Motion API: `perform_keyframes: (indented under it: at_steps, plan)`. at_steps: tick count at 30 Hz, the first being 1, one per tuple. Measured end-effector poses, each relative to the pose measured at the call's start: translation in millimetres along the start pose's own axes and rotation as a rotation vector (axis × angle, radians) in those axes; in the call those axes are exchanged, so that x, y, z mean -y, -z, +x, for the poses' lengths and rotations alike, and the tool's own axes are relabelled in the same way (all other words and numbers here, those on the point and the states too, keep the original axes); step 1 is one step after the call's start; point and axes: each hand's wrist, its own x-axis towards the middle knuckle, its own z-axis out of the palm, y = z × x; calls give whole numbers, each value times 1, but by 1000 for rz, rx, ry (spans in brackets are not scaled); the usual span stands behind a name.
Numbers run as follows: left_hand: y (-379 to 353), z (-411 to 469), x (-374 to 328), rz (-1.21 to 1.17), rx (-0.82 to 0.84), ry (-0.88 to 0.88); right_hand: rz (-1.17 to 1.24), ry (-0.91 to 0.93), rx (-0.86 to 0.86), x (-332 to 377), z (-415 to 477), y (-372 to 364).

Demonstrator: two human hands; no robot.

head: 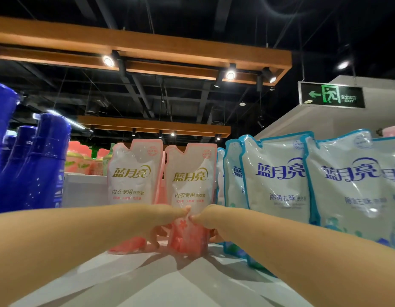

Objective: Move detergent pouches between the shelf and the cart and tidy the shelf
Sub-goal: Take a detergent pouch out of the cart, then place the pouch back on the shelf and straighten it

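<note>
Item: pink pouch (191,180), detergent refill, white and pink film with gold lettering. It stands upright on the white shelf (148,280), base touching the board, in the front row.

Hold: left grip (163,220) and right grip (208,218) are bare hands that meet at the pouch's lower half. Each is closed on it, with the thumb pressed to the front face and the fingers curled round the side and back. The thumb tips nearly touch at the centre of the film.

Neighbours: second pink pouch (133,173) just beside on the left, upright, with more pink edges behind it. Blue-trimmed pouches (278,176) are packed close on the right, overlapping one another and leaning slightly. Blue bottles (43,165) stand further left, well apart. An exit sign (331,95) hangs overhead. No cart is in view.

Step in hand, as judged: squaring this pouch into its row, or lifting it out — the pictures do not settle which.

Handling notes:
- The film is soft and the liquid fill shifts, so squeeze lightly and keep the weight low.
- Turn the label square to the front and level with the second pink pouch.
- Keep the right side clear of the blue-trimmed pouches — a nudge there may topple the leaning row.
- Flatten the base on the shelf before letting go.
</note>
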Motion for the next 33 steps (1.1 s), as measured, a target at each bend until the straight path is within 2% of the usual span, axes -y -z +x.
perform_keyframes:
  at_steps: [2, 6, 12, 18, 22, 28, 33]
  plan:
    - [13, -12, -12, 8, 22, 12, 32, -37, 2, 1, 2, 1]
    - [18, -37, -15, 149, -57, 11, 66, -109, 61, 7, -13, 8]
    - [6, -65, -15, 514, -169, -165, -9, -28, 45, 10, -51, 10]
    - [-16, -116, -13, 627, -289, -390, -262, 255, -137, -9, -104, 9]
    - [-32, -144, 7, 729, -379, -470, -466, 316, -219, -30, -131, 4]
    - [-48, -193, 19, 776, -407, -582, -515, 350, -403, -48, -168, 3]
    - [-64, -245, 37, 849, -439, -689, -508, 386, -541, -48, -242, 1]
